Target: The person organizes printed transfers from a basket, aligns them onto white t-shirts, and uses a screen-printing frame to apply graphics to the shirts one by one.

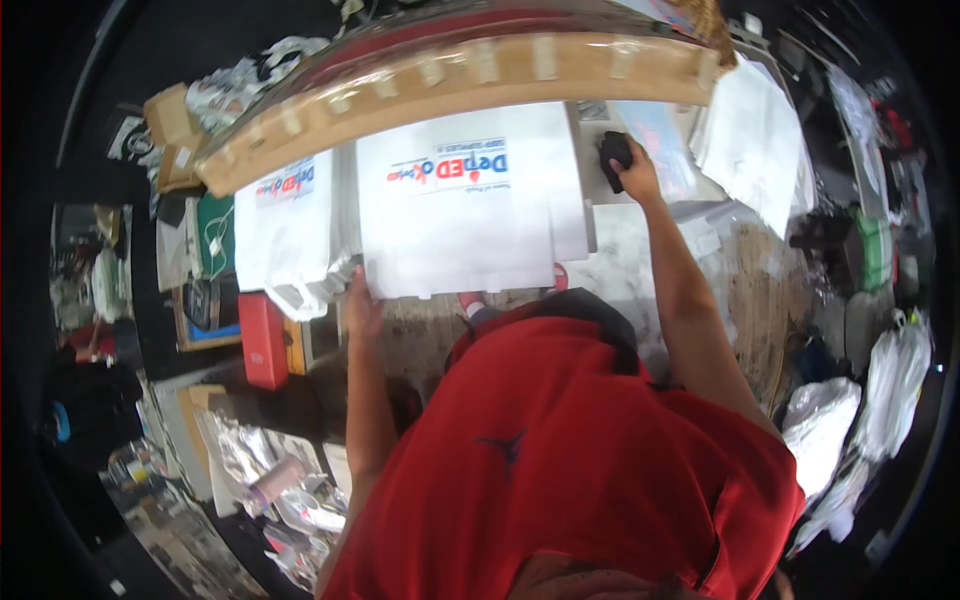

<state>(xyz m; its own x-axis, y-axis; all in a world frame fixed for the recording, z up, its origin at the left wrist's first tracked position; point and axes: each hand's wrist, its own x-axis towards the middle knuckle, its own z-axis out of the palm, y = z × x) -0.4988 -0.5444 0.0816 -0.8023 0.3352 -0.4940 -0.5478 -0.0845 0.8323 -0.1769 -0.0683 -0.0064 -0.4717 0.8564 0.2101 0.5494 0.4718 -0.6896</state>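
A printed white sheet or flat bag (pixel 457 217) lies on a stack in front of me, its lettering upside down from my side. Just left of it sits a second stack of printed white bags (pixel 281 232), with a white handle loop hanging at its front edge. My left hand (pixel 364 304) is at the near edge between the two stacks; whether its fingers grip anything cannot be made out. On the right, my right hand (pixel 637 174) is closed around a dark object (pixel 615 159), too blurred to name, beside a light blue printed sheet (pixel 660 146).
A long taped cardboard edge (pixel 487 71) spans the far side. White sheets (pixel 750 142) drape at the right. A red box (pixel 262 341) stands at the left, near a green item with a white cable (pixel 216 236). Plastic bags (pixel 821 431) lie at the lower right.
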